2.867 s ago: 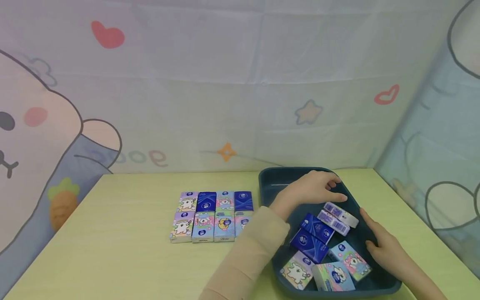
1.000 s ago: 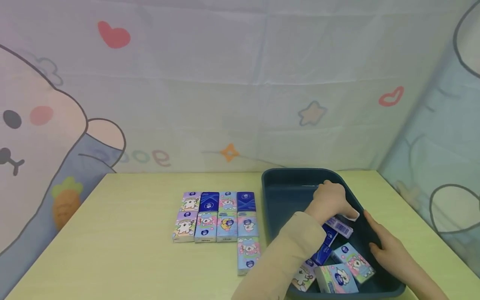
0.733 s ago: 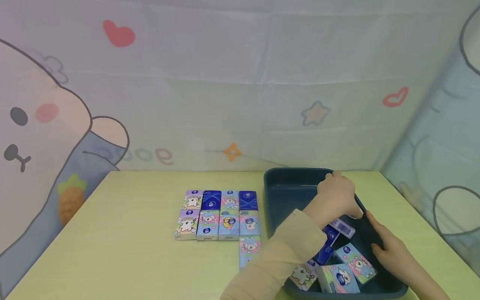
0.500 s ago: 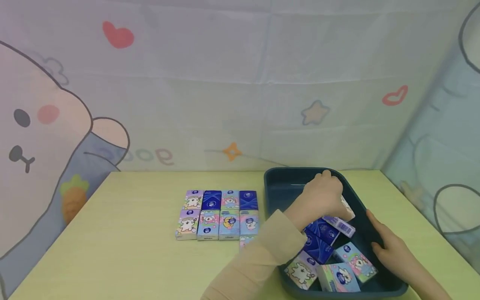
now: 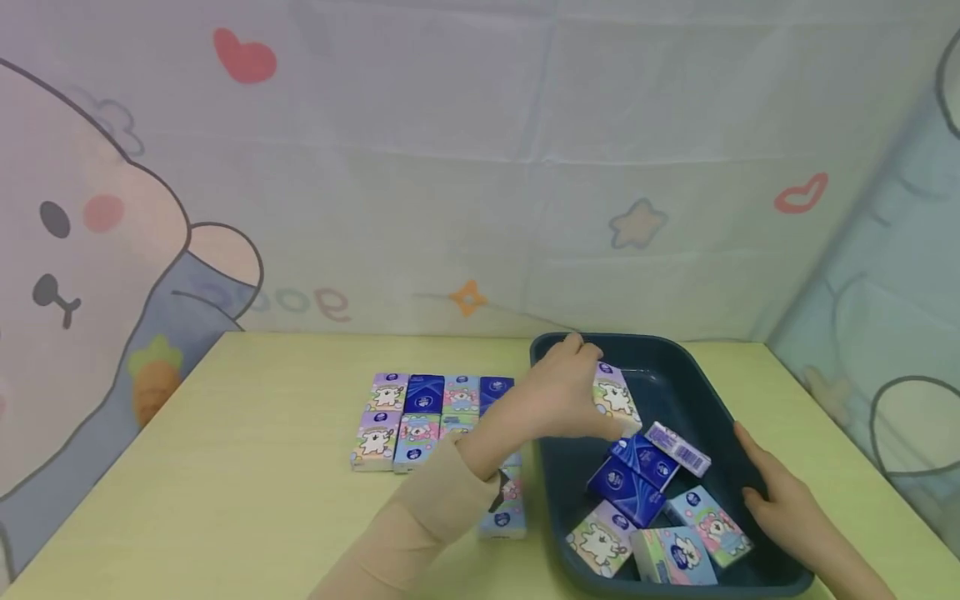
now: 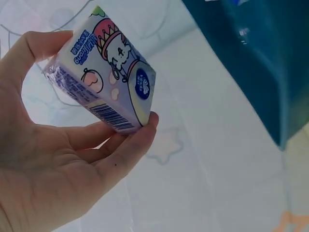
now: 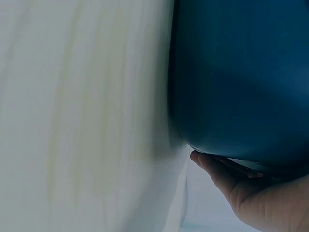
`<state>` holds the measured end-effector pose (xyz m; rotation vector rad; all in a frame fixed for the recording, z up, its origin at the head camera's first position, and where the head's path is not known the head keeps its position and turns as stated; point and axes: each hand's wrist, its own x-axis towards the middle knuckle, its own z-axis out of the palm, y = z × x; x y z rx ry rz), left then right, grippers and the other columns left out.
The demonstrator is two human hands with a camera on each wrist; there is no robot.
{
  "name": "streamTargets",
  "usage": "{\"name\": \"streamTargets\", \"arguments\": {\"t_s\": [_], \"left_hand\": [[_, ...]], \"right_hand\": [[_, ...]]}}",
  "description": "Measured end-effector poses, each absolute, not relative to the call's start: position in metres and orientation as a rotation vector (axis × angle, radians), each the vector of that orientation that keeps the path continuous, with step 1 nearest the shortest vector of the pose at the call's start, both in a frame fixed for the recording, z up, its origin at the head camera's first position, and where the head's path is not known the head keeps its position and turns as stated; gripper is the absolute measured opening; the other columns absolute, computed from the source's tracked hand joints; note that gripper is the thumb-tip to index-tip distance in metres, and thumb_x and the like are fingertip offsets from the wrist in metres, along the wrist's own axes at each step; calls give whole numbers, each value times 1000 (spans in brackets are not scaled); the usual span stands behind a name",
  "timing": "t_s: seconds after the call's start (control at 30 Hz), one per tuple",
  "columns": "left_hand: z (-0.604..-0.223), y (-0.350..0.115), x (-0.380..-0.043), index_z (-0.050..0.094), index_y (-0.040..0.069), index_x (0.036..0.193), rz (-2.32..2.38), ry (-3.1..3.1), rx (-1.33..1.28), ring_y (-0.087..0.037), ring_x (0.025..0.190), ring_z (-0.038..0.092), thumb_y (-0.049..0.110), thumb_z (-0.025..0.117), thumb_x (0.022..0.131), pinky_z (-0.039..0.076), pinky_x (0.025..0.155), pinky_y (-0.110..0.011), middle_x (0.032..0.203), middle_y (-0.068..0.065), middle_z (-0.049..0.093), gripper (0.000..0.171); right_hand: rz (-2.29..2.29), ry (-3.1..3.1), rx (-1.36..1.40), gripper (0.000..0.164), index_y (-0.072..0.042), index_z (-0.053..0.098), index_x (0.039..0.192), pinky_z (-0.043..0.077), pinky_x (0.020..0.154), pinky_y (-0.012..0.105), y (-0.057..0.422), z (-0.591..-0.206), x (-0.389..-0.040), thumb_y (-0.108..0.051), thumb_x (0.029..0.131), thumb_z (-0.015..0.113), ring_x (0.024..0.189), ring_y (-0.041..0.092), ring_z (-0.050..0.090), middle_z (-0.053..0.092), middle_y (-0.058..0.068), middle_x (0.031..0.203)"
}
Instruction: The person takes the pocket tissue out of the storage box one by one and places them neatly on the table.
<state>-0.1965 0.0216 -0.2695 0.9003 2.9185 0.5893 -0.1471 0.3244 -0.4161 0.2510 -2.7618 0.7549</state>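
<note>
While your left hand (image 5: 561, 393) is pinching purple packet (image 5: 615, 393) (likely soft; hold ends), right hand (image 5: 782, 502) is gripping tray (image 5: 678, 371), three o'clock.

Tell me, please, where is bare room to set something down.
Free: the pale yellow tabletop left of the rows of rectangular printed packs; also inside the dark teal plastic tray, right of the held lilac pack. Crowded: the tray's near part, where other packs lie.
</note>
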Motion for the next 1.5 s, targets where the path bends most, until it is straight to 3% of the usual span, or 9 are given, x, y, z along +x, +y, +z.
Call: {"name": "streamTargets", "arguments": {"t_s": [0.07,0.17,0.23,0.27,0.3,0.43,0.8,1.27,1.5], "left_hand": [[-275,13,-193,42,5,141,635,2907,901,-19,116,49,46,78,73,47,101,-31,138,-10,46,88],[-284,3,-187,44,5,140,713,2894,883,-16,104,49,39,81,71,49,92,-26,131,-8,48,85],[-290,-4,-182,46,5,138,761,2890,869,-14,99,49,36,83,69,50,86,-23,128,-7,50,84],[-293,-7,-180,47,6,137,779,2887,860,-14,98,49,34,83,68,50,84,-21,127,-7,50,83],[-296,-11,-178,47,6,136,798,2883,851,-13,97,49,33,84,67,49,81,-21,126,-6,51,83],[-309,-27,-170,50,6,133,845,2857,843,-13,98,50,33,85,66,49,81,-21,123,-6,52,81],[-343,-73,-150,53,2,127,889,2856,800,-13,95,47,35,83,64,49,82,-28,112,-3,53,78],[-361,-112,-140,50,-2,129,864,2928,814,-16,103,48,15,84,54,51,93,-38,115,-5,49,85],[-369,-117,-144,50,-1,129,828,2928,821,-14,96,50,8,81,52,53,83,-31,112,-3,50,83]], "right_hand": [[747,-2758,250,88,-6,13,154,33,101,66,325,-417,-146,16,79,53,120,63,36,34,42,139],[739,-2750,256,86,-6,13,154,19,120,38,326,-418,-144,15,80,53,121,62,37,34,41,140],[729,-2749,255,86,-6,13,154,13,120,30,326,-419,-144,15,81,52,121,62,37,34,41,141],[733,-2753,254,86,-5,13,154,13,120,31,326,-418,-144,15,81,52,122,62,37,33,41,141],[737,-2760,251,86,-5,12,154,19,119,43,326,-418,-144,15,81,52,122,62,36,33,41,141],[757,-2787,242,87,-4,11,154,33,93,70,326,-414,-145,15,80,52,122,63,35,32,42,141],[800,-2854,198,85,-2,8,153,31,97,71,326,-411,-144,13,81,50,127,62,30,26,41,145],[806,-2813,219,85,-4,10,154,32,94,71,325,-414,-145,13,81,51,125,63,32,29,41,144],[831,-2849,201,84,-4,7,154,30,97,72,326,-411,-144,12,82,49,127,63,29,25,41,145]]}}
